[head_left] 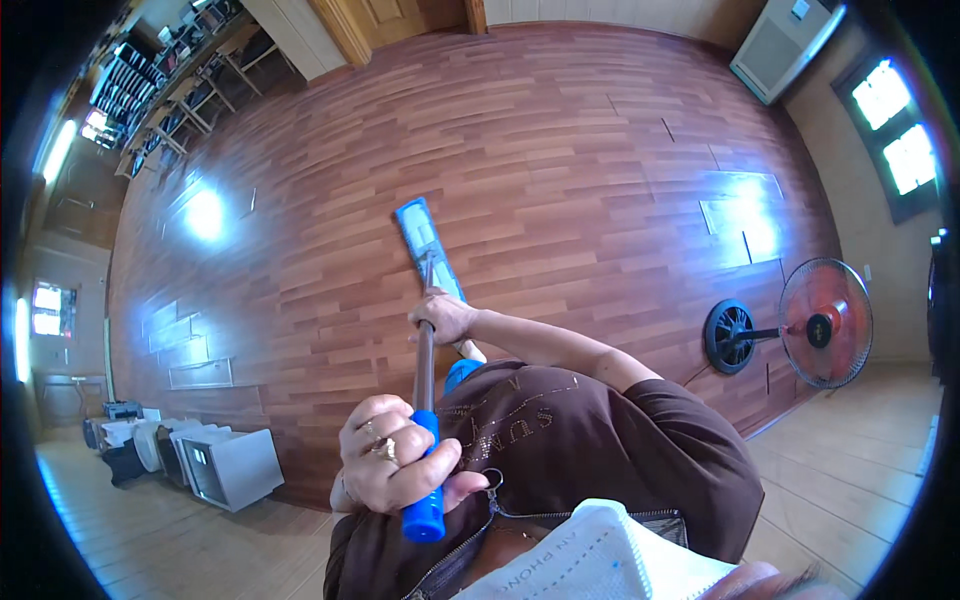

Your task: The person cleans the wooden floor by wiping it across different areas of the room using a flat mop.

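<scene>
A flat mop with a light blue head (424,232) rests on the wood-patterned floor ahead of me, its long head slanting from upper left to lower right. Its metal pole (425,365) runs back toward my chest and ends in a blue grip (425,510). My left hand (393,450), with rings on its fingers, is wrapped round that grip near the top end. Lower down the pole, closer to the mop head, my right hand (446,313) is closed round the shaft, its forearm reaching across my brown top. Part of the head is hidden behind the pole.
A standing fan (822,325) with a round black base is at the right. Behind it at the far right is a white floor-standing appliance (785,50). A white cabinet (235,468) stands lower left, and chairs (190,105) line a long desk at the far left.
</scene>
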A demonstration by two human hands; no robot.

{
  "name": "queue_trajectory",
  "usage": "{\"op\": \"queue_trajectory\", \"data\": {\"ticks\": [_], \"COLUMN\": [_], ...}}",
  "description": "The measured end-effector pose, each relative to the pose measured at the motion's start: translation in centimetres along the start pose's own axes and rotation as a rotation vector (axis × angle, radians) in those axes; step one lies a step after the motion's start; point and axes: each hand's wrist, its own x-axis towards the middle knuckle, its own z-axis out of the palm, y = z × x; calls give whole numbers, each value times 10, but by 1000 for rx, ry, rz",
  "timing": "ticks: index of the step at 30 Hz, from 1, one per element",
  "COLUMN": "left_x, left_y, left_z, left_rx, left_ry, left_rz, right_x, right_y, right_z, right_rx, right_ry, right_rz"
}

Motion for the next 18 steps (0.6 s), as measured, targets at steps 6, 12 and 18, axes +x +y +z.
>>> {"op": "queue_trajectory", "data": {"ticks": [6,12,18], "left_x": [-23,-22,-5], "left_y": [-22,-82,-150], "left_z": [-13,-49,-52], "left_rx": [-45,-135,-385], "left_ry": [-15,-79,-24], "left_rz": [23,77,147], "right_x": [25,53,51], "right_y": [5,22,49], "right_z": [14,-13,-43], "right_rx": [-62,-168,-288], "right_ry": [21,66,17], "right_rz": [-116,7,385]}}
